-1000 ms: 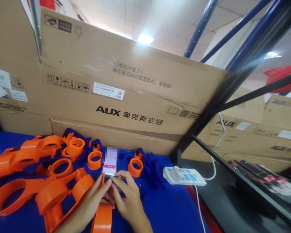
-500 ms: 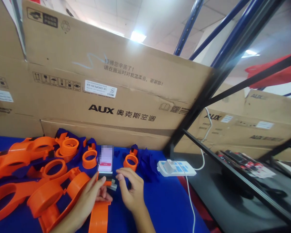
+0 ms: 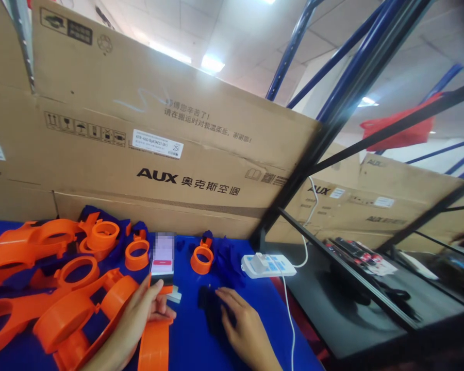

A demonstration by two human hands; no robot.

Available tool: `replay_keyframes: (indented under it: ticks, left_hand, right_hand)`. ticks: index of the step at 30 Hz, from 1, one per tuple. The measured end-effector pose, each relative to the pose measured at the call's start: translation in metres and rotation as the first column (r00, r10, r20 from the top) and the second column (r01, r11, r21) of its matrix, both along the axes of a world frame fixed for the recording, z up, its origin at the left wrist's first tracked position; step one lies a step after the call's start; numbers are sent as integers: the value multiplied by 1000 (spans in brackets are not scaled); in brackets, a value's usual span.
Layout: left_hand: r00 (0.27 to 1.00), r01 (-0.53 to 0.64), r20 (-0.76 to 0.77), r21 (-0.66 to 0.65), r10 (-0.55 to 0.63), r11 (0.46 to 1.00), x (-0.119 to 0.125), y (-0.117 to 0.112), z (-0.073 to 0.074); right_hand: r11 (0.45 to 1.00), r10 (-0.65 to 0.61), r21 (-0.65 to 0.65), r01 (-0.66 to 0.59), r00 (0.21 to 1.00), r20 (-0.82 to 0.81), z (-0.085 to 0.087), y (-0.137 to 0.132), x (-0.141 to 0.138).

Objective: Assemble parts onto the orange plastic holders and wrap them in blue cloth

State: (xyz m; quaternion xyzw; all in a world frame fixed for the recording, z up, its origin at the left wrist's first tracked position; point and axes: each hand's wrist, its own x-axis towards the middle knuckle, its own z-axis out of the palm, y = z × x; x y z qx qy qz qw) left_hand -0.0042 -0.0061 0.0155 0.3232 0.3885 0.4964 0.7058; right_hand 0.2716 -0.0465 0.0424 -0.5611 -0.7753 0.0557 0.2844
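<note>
Orange plastic band-shaped piece, likely a tape dispenser (image 3: 154, 345), in the person's left hand, just on the near side of the slim phone with a lit, partly blurred screen (image 3: 163, 268). Left hand (image 3: 141, 312): thumb laid along the dark strip at the near end of the phone, fingers curled beneath around the orange head; whether strip belongs to piece or phone, cannot tell. Small pale-grey block (image 3: 175, 296) sits against the orange, to the near right of the phone. Right hand (image 3: 242, 322): off to the near right of the phone, fingers loosely bent and parted, nothing seen between them; dark patch under the fingertips, perhaps shadow. Handling, as I judge it: firm thumb, light fingers, so the head does not rock; fingertips clear of the strip's edge, in case it is sharp; grey block watched, since it may be loose; right hand best brought in low, without nudging the phone. Beyond the phone, tall brown cardboard box (image 3: 201, 149); right of it, small orange plastic ring with a dark tip (image 3: 201, 268) on the blue tabletop (image 3: 195, 340).
</note>
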Motion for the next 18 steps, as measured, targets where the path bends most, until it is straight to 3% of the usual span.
replay_keyframes:
  ticks: [4,9,14,18]
  left_hand:
    - [999,21,-29,17,-20,1000,1,-3,-4]
    - [999,-2,-32,10,3,1000,0,0,-5]
    - [1000,-9,-14,25,9,1000,0,2,-1]
    - [1000,-19,-13,10,19,1000,0,3,-2]
  right_hand:
    - [998,-15,-55,22,990,138,-14,-9,-3]
    - [998,-59,16,57,967,247,-29,8,-30]
    - [992,-108,85,90,965,239,-32,37,-65]
    - [996,-72,72,62,985,155,-26,52,-82]
